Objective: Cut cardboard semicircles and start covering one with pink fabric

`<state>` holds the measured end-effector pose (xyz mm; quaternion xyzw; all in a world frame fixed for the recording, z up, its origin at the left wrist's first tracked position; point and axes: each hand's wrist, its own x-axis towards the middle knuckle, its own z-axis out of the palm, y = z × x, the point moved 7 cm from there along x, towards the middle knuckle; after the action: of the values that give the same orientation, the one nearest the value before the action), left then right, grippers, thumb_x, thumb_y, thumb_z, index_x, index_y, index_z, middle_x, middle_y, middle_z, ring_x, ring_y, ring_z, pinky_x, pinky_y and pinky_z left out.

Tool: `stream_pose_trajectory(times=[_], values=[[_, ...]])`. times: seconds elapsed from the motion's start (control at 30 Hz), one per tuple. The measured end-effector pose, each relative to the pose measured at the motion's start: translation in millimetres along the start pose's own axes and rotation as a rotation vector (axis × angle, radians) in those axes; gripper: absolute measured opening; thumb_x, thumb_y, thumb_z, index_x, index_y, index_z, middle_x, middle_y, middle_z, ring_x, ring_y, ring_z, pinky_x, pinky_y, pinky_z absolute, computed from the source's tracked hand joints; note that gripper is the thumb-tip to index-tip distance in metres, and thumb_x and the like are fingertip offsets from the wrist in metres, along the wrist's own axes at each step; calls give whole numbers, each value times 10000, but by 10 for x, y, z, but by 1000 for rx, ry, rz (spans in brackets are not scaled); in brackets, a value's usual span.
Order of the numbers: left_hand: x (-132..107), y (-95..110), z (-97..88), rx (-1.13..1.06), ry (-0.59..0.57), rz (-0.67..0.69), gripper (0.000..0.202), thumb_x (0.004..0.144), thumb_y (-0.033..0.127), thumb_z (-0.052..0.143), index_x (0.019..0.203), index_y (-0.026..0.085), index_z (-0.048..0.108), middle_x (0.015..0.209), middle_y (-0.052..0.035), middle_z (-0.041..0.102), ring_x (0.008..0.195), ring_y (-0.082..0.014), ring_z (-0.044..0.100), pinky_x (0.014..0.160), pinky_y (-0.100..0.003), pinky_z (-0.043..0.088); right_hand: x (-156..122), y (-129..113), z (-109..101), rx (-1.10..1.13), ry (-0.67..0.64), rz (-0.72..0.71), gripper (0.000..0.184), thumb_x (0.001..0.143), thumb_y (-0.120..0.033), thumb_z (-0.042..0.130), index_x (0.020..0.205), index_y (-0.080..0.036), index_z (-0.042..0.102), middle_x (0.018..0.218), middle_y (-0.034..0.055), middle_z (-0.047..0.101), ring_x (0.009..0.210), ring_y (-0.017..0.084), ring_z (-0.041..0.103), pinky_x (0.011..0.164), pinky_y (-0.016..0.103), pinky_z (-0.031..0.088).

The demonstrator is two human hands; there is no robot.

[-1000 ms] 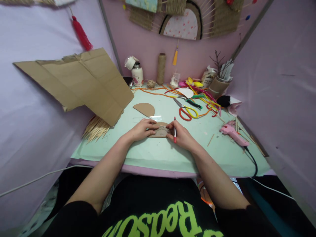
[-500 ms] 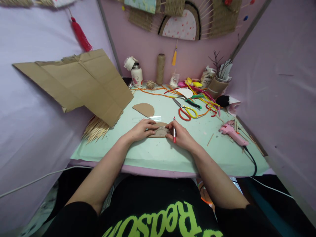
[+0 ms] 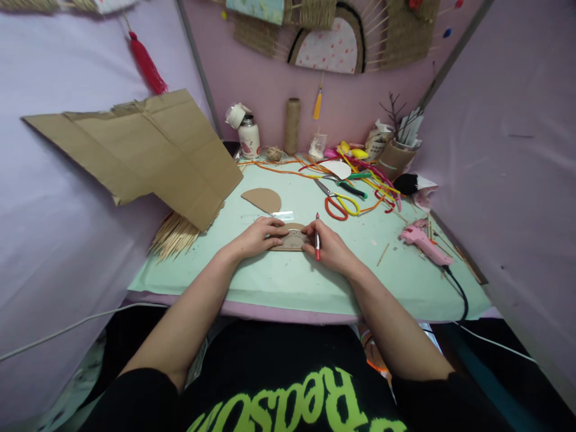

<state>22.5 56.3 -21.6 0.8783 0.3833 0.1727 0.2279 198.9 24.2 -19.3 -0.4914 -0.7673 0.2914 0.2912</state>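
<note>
A small brown cardboard semicircle with a clear protractor (image 3: 291,238) on it lies on the pale green table mat (image 3: 288,282), between my two hands. My left hand (image 3: 257,236) rests on its left side, fingers pressed down flat on it. My right hand (image 3: 326,246) is closed round a red marker pen (image 3: 317,235), held upright at the piece's right edge. A second, larger cardboard semicircle (image 3: 263,199) lies just behind, with a clear ruler (image 3: 282,215) beside it.
A big cardboard sheet (image 3: 144,150) leans at the left over a bundle of bamboo sticks (image 3: 174,233). Scissors (image 3: 338,201), coloured pipe cleaners (image 3: 360,171), a twine spool (image 3: 292,125), a bottle (image 3: 250,135) and a cup (image 3: 396,157) stand behind. A pink glue gun (image 3: 425,243) lies at right.
</note>
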Motion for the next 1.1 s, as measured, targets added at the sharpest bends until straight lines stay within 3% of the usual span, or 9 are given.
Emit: stream_pose_trajectory(times=[0.47,0.77,0.97,1.1], values=[[-6,35,-2,31,2,21,314,869,303,611,1165,252,705,1313,-83,594,1223,-280,495,1082,-465,344,3,12,3,1,6,-7,246,738,-251,598,920,-248,433,1026,34,621,832,197,551,758,335,427],[37,167,-13,190,28,99,248,910,245,546,1069,225,734,1325,-85,575,1175,-267,481,1023,-435,374,4,-19,-8,3,-2,9,244,727,-239,598,912,-245,439,1017,35,627,824,195,552,755,336,426],[122,417,61,387,-115,258,278,926,184,487,760,163,709,1033,-71,688,1021,-258,493,883,-403,398,7,-13,-9,-2,10,3,245,726,-247,598,909,-242,436,1007,33,626,825,191,550,749,326,421],[138,488,112,494,-99,295,285,936,168,459,817,136,715,1031,-88,676,1011,-257,492,845,-386,399,9,11,3,-2,10,3,241,727,-239,594,906,-242,432,1018,32,625,801,181,547,735,315,419]])
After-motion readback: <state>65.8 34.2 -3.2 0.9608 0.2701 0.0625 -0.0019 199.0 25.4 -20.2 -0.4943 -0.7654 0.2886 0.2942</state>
